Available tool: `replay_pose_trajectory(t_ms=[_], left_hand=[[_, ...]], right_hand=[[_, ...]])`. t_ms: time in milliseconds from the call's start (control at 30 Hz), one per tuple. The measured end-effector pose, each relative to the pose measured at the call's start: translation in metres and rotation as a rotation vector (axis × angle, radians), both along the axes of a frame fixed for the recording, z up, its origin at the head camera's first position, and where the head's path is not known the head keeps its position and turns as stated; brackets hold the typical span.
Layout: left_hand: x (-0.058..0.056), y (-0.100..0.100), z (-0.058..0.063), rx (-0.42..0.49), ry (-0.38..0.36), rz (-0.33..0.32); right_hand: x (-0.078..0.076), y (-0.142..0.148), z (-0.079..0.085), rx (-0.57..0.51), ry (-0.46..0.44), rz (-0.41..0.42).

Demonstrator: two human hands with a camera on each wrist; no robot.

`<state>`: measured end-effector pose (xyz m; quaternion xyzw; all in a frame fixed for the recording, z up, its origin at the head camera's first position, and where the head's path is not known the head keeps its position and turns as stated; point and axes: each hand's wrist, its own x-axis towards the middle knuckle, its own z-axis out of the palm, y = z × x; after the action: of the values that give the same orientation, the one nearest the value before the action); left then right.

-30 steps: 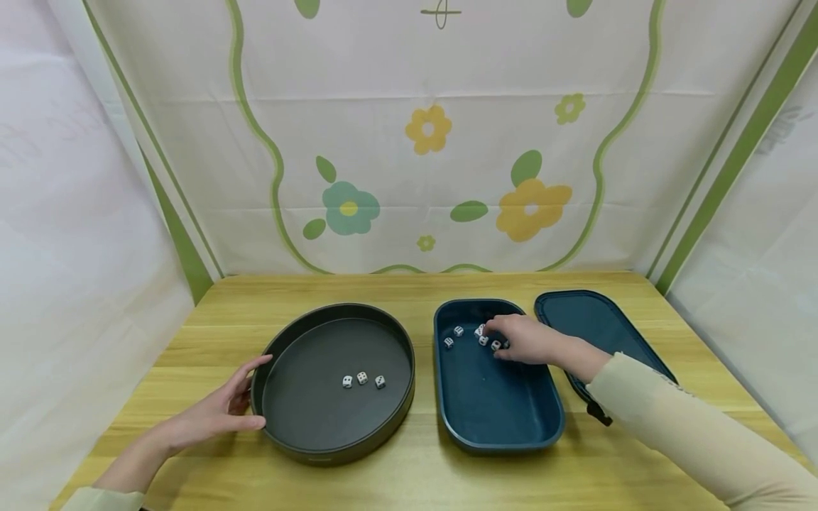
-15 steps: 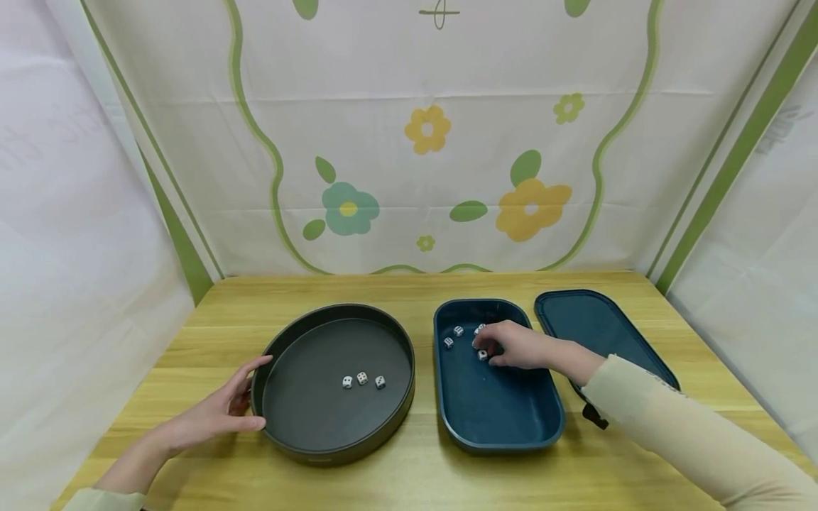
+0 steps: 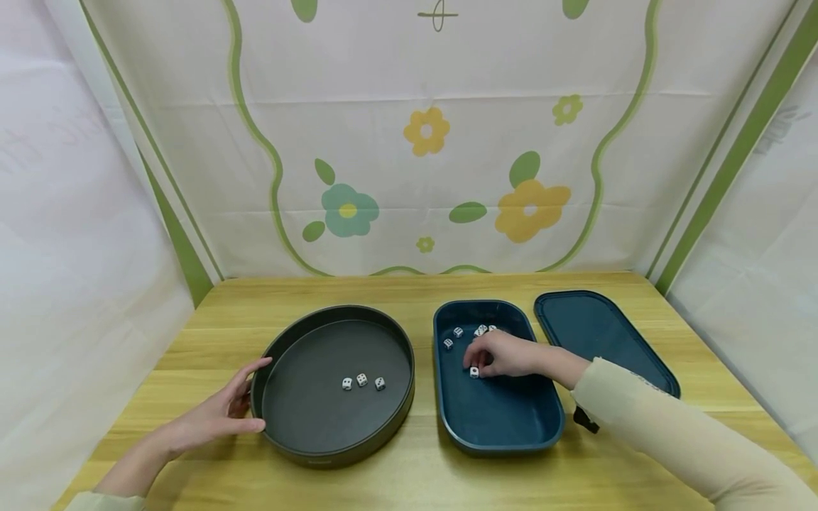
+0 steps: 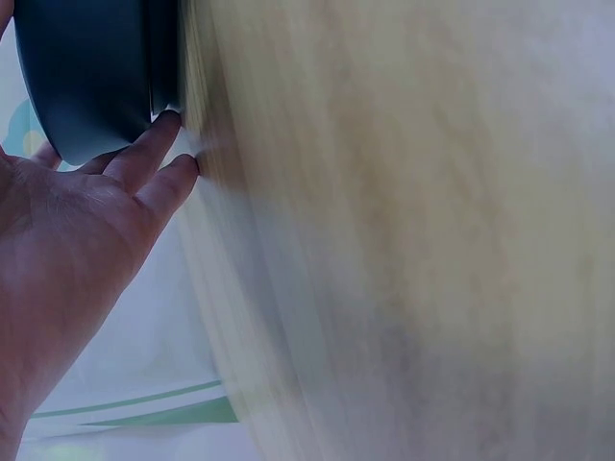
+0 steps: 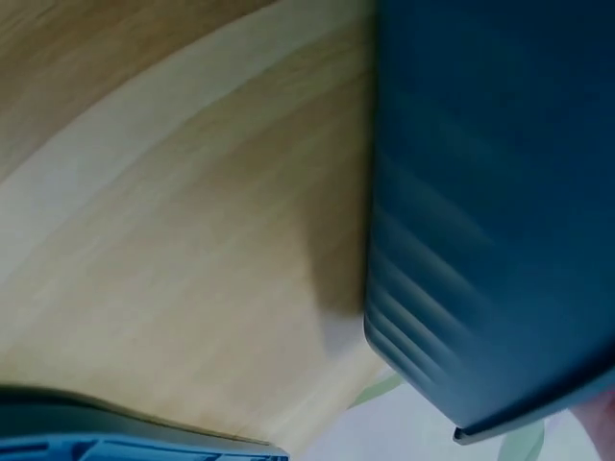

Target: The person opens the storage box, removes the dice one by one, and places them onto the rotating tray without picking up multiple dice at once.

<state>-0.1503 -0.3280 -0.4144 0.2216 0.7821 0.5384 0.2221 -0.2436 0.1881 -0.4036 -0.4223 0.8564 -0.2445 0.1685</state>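
Note:
My right hand (image 3: 495,355) is inside the blue oblong box (image 3: 495,408), pinching a small white die (image 3: 474,372) at its fingertips, just above the box floor. Several more white dice (image 3: 457,332) lie at the far end of that box. The round dark tray (image 3: 335,383) on the left holds three white dice (image 3: 362,381). My left hand (image 3: 214,415) rests open against the tray's left rim, fingers straight; the left wrist view shows the fingers (image 4: 159,158) touching the tray wall (image 4: 91,72). The right wrist view shows only the blurred blue box (image 5: 500,211) and table.
The blue lid (image 3: 597,337) lies flat to the right of the box, partly under my right sleeve. The wooden table (image 3: 422,468) is walled on three sides by white floral cloth (image 3: 415,142).
My right hand drew back from the dice pile at the box's far end toward the near left, bringing one die with it. The left hand stayed on the tray rim.

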Motion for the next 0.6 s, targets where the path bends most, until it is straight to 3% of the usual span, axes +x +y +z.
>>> replay_pose_trajectory(t_ms=[367,600], left_hand=[[0.000,0.001,0.002,-0.018,0.023,0.000],[0.001,0.001,0.002,-0.019,0.014,0.003]], right_hand=[[-0.001,-0.001,-0.002,-0.003,0.015,-0.003],[0.000,0.000,0.014,-0.021,0.012,-0.038]])
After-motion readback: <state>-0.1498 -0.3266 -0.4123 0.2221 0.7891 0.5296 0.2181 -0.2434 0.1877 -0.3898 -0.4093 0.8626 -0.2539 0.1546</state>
